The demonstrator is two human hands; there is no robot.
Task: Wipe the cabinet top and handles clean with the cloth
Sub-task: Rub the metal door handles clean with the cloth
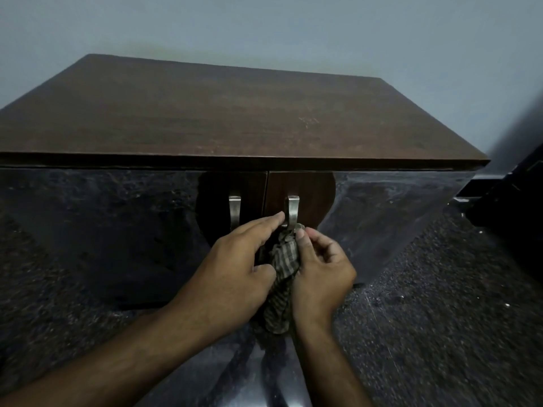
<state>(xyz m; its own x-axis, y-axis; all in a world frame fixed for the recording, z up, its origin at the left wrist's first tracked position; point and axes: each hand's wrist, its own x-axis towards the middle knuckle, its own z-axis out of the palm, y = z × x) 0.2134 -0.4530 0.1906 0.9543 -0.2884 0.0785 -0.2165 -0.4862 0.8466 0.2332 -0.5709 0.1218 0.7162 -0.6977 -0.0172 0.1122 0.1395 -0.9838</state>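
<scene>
Hands work the right handle point(293, 211): right hand point(321, 267) pinches the cloth point(283, 261), left hand point(232, 273) holds it with fingers extended.

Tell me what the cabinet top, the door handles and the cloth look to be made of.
Cabinet top: matte brown wood or wood-look laminate, judging by the streaky grain.
Door handles: brushed metal, probably steel, with a dull silver sheen.
Cloth: soft woven fabric, checked and crumpled.
</scene>
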